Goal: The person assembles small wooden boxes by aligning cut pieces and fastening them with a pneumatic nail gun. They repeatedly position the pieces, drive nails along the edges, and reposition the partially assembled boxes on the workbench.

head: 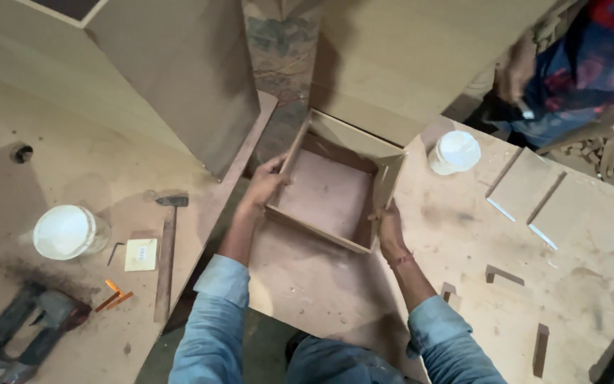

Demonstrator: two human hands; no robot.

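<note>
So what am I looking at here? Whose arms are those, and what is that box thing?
The camera sits on a person's head and looks down, so the two arms in blue sleeves are that person's own. There is no machine here, just bare hands. The left hand and the right hand each grip one side of a shallow wooden box with no lid, resting on a dusty workbench. On the left lie a hammer, a white tub, a small pale card and a power tool. Big wooden panels stand behind. On the right are another white tub and small wood blocks. At the top right, another person is partly in view.
</note>
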